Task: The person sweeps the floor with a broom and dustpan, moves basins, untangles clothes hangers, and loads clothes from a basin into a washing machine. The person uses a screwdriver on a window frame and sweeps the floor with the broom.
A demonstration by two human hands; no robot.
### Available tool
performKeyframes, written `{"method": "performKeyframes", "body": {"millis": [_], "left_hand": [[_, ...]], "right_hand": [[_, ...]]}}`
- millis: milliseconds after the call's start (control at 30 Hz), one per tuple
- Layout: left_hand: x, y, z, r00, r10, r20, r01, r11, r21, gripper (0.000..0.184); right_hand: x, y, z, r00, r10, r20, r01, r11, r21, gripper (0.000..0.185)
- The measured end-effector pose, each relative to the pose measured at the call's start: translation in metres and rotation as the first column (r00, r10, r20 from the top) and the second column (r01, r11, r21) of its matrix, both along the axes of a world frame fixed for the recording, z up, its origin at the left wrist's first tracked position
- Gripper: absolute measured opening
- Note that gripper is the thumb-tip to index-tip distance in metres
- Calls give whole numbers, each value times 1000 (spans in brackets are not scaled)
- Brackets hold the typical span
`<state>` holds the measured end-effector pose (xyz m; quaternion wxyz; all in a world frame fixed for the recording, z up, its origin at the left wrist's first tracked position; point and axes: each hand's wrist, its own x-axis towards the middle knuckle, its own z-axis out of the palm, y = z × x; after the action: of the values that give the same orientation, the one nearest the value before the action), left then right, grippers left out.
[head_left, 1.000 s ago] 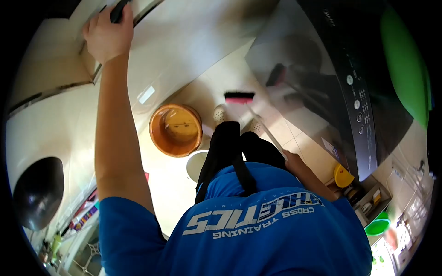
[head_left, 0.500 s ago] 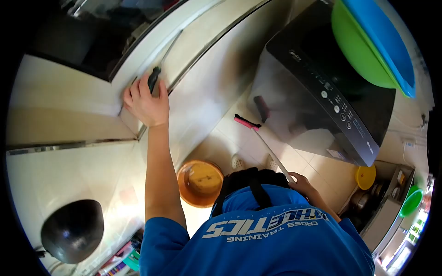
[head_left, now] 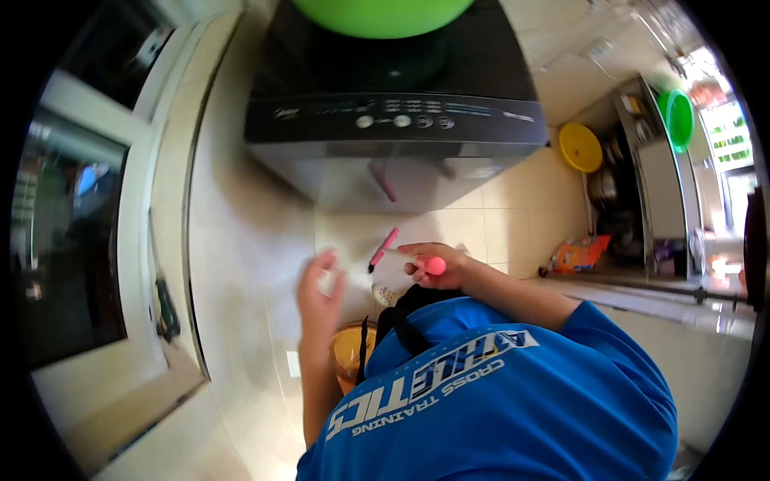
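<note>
My right hand (head_left: pixel 439 266) is closed around the pale pole of a long-handled brush. The brush's pink, dark-edged head (head_left: pixel 385 247) is low over the tiled floor, and its pink handle end (head_left: pixel 435 265) sticks up beside my fingers. My left hand (head_left: pixel 321 284), somewhat blurred, hangs in the air left of the brush head, with thumb and fingers apart and nothing visible in it. A screwdriver (head_left: pixel 167 311) with a dark handle and thin shaft lies on the window ledge at left, away from both hands.
A dark washing machine (head_left: pixel 321 124) stands ahead, with a green basin (head_left: pixel 385 18) on top. Below my left forearm is an orange-brown tub (head_left: pixel 346 353). At right are a yellow round lid or basin (head_left: pixel 580 147), a shelf unit (head_left: pixel 659 188) and an orange packet (head_left: pixel 579 255).
My left hand has let go of the screwdriver and moved off the ledge toward the brush. My right hand has brought the brush forward in front of my body. The view has turned right.
</note>
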<state>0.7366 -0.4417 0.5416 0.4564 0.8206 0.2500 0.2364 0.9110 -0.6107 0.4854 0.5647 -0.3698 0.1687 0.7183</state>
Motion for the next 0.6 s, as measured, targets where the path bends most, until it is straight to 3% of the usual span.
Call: {"method": "performKeyframes", "body": {"millis": [67,133,400,600], "left_hand": [[11,-33,0,911,-361,-198,344,932,-114,35],[17,-57,-8,834,-492,-249,435,865,-250,36],[74,-95,-8,649,-629,-429,607,767,-206,32],[160,-141,2,585,-690,-427,683,703,-200,30]], "right_hand": [[5,-9,7,994,-111,18,111,993,28,19],[16,-27,11,971,-229,71,232,972,-31,19],[65,-121,24,800,-576,167,593,801,-79,12],[107,-180,30,751,-629,201,644,765,-13,3]]}}
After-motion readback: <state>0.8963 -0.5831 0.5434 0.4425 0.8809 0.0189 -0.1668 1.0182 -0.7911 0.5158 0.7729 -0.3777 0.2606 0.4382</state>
